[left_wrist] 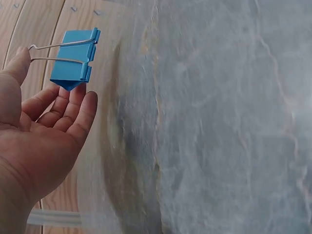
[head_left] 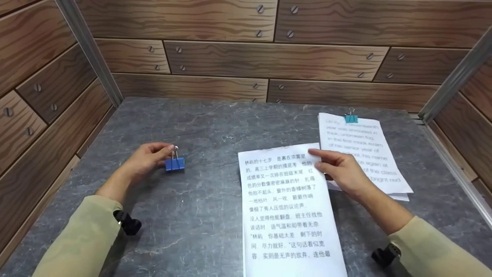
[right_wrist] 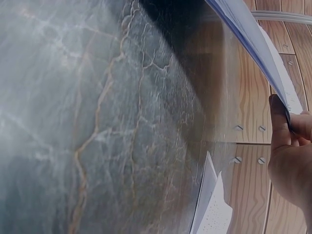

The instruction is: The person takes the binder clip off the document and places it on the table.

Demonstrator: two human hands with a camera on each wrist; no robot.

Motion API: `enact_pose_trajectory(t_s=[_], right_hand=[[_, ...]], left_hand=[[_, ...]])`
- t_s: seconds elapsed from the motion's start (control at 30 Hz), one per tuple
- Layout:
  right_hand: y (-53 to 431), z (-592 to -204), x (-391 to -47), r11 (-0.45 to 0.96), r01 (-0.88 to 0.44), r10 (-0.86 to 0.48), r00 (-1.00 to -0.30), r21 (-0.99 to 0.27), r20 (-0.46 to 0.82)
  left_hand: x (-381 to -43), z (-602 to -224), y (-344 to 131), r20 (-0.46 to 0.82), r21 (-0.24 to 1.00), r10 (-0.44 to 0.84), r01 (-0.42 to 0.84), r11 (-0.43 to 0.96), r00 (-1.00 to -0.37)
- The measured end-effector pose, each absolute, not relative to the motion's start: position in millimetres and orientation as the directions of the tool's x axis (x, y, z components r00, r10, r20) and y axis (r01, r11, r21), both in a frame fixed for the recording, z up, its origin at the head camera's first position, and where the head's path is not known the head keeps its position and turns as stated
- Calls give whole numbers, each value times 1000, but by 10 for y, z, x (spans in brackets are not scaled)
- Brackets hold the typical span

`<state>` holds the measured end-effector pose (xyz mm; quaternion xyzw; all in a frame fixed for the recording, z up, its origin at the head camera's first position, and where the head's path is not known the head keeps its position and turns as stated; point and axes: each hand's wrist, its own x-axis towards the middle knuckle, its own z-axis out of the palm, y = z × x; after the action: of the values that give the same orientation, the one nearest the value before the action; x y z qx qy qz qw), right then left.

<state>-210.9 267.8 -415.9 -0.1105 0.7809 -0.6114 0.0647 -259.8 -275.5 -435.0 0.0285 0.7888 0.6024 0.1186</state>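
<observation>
In the head view my left hand (head_left: 148, 157) holds a blue binder clip (head_left: 175, 164) above the left part of the table. The left wrist view shows the thumb at the wire handles of the binder clip (left_wrist: 75, 56) and the fingertips by its blue body. My right hand (head_left: 344, 169) pinches the upper right edge of a sheaf of paper (head_left: 284, 207) printed with Chinese characters. From the right wrist view, the sheaf (right_wrist: 258, 53) is lifted off the table, gripped between thumb and fingers of the right hand (right_wrist: 292, 156).
A second sheaf of paper (head_left: 353, 154) with English print lies at the right, partly behind my right hand. A teal binder clip (head_left: 351, 118) grips its top edge. The grey marbled table (head_left: 200, 231) is bordered by wood-patterned walls (head_left: 215, 57) and metal posts (head_left: 90, 50).
</observation>
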Motion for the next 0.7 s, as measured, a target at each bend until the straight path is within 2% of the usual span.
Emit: enact_pose_trajectory(t_s=[0.33,0.7], right_hand=[[2675,-4187,-2118,244,-109,-245,-968,-964,47],[2660,-4172,-2122,237,-99,-246,-969,-966,39]], left_hand=[[-2608,-4450,-2828,-191,948,163,-138,286,-968],[-2624,-4488,-2846,-158,938,199,-84,335,-967]])
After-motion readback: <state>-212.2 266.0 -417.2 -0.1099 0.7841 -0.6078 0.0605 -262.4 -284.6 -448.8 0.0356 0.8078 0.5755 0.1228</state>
